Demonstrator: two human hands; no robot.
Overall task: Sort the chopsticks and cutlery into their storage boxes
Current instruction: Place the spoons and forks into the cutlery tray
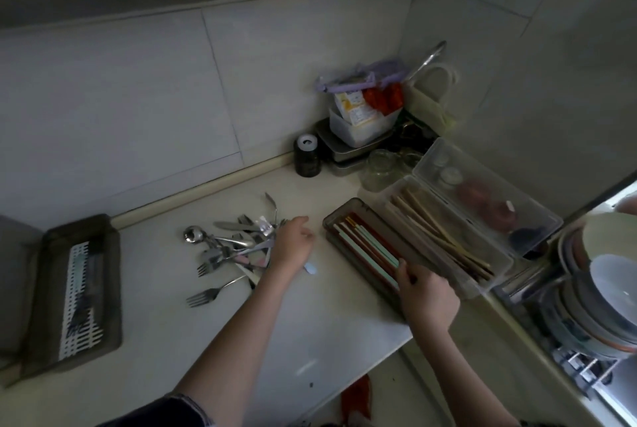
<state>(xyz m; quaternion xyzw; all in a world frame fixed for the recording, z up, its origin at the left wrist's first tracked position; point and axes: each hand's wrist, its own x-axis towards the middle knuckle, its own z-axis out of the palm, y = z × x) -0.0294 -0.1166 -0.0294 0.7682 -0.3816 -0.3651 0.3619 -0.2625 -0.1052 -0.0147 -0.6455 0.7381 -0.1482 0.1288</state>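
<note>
Head view: a tangled heap of forks and spoons point(234, 247) is seen on the worktop point(344, 316), and the left hand point(293, 247) rests at its three o'clock edge. Its fingers are curled down among the handles, but whether anything is actually gripped cannot be told. The right hand point(425, 292) is set at the near end of the dark box point(339, 216), with fingers curled onto the ends of the coloured chopsticks point(372, 249) lying in it; this grip looks closed on them, though the fingertips are partly hidden.

Risks are judged as follows. Because the cutlery is interlocked, one piece lifted out could drag others along and scatter them toward the worktop's near edge, where a fall to the floor would be likely. The dark box lies close to that edge too, and could be pushed or tipped if the chopsticks are pressed down at one end. A small pale blue piece point(310, 268) lying by the left wrist could be swept off unnoticed.

As for containers: red, white and pale green chopsticks are held in the dark box; wooden chopsticks point(444, 237) fill the clear box point(393, 190) at its two o'clock side, touching it. A dark tray with a white slotted insert point(81, 292) sits well apart at nine o'clock; its contents cannot be made out.
</note>
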